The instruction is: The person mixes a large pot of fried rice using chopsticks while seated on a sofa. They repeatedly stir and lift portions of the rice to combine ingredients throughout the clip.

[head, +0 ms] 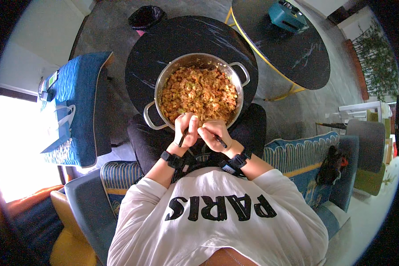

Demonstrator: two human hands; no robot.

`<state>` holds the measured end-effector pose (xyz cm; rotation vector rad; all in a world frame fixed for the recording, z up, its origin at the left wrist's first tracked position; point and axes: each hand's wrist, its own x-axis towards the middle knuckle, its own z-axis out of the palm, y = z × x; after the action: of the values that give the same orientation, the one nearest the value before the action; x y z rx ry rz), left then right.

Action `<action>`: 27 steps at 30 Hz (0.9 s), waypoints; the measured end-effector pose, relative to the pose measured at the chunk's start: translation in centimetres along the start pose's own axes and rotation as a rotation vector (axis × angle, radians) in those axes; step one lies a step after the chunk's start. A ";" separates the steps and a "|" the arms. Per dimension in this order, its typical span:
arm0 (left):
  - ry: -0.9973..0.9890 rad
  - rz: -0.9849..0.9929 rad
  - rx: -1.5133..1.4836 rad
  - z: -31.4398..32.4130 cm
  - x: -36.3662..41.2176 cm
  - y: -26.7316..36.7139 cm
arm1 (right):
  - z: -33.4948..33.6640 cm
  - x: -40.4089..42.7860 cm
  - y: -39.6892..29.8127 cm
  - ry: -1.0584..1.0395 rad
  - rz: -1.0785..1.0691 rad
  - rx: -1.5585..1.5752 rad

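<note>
A large steel pot (157, 78) with two side handles holds a chunky reddish-brown food mix (199, 91) with greenish bits. My left hand (186, 129) and my right hand (215, 134) are close together at the pot's near rim, fingers curled and thumbs facing each other. The fingertips partly overlap the food, and what may be between them is hidden. A slim black piece, strap or handle, crosses each hand. Black devices are strapped around both wrists. The pot overlaps the near part of a round black table (143, 60).
A lined bin (146, 18) stands beyond the table. At the back right, another black table (286, 50) with a yellow rim bears a teal box (287, 16). A blue quilted seat (81, 99) with a bag is at left; a striped sofa (299, 149) is at right.
</note>
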<state>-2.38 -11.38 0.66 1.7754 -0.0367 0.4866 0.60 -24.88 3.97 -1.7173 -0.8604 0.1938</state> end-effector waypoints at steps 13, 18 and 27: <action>-0.044 -0.042 0.040 0.6 0.8 0.3 | -0.1 0.3 1.1 0.026 0.062 0.141; -0.070 -0.080 0.033 0.9 1.1 0.8 | -0.3 0.1 0.9 0.050 0.015 0.065; -0.074 -0.102 0.018 1.5 1.0 0.8 | -1.6 0.3 -1.5 0.138 -0.018 0.080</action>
<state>-1.28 -12.77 1.46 1.8034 0.0061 0.3487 0.99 -25.80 5.94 -1.6274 -0.7566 0.0955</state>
